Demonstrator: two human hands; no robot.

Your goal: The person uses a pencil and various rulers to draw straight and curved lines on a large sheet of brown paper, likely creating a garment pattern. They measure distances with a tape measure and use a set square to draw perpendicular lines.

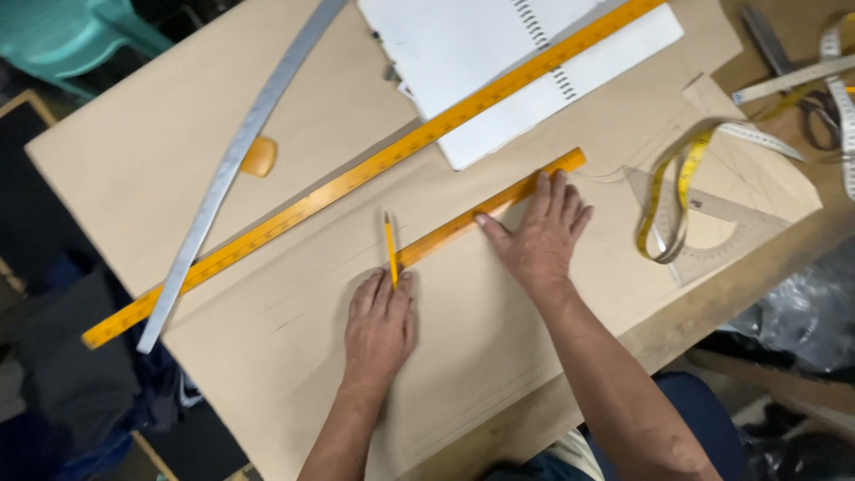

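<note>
Your left hand (381,322) grips a yellow pencil (390,249), tip against the short yellow ruler (463,223) on the brown pattern paper (294,347) mid-table. Your right hand (539,236) lies open, fingers spread, pressing that ruler down. Toward the far edge lies a long yellow ruler (356,174).
</note>
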